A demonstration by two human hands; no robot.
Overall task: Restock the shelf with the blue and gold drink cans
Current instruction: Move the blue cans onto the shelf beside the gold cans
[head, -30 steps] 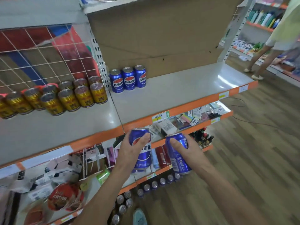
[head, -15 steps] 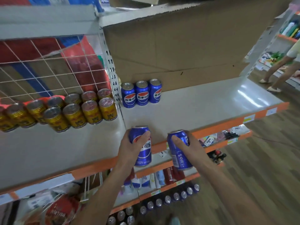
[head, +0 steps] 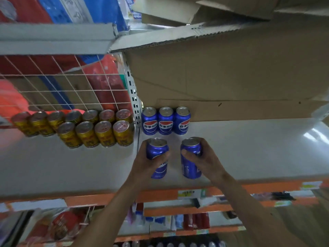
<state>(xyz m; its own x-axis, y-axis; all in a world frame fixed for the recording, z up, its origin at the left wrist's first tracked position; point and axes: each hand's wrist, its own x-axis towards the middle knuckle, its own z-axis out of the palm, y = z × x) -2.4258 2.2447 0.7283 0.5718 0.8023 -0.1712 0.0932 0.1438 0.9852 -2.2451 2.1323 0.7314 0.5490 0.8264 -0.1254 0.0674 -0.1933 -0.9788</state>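
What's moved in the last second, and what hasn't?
The left hand, holding the left blue can, and the right hand, holding the right blue can, moved up and forward over the shelf. Grips unchanged; the three back blue cans and gold cans stayed.

Only two forearms and two hands of the person show. The left forearm (head: 106, 211) and the right forearm (head: 258, 213) are lean and bare right down to the lower edge of the view. The left hand (head: 142, 163) and the right hand (head: 206, 161) are bare as well, each with its thumb in plain sight.
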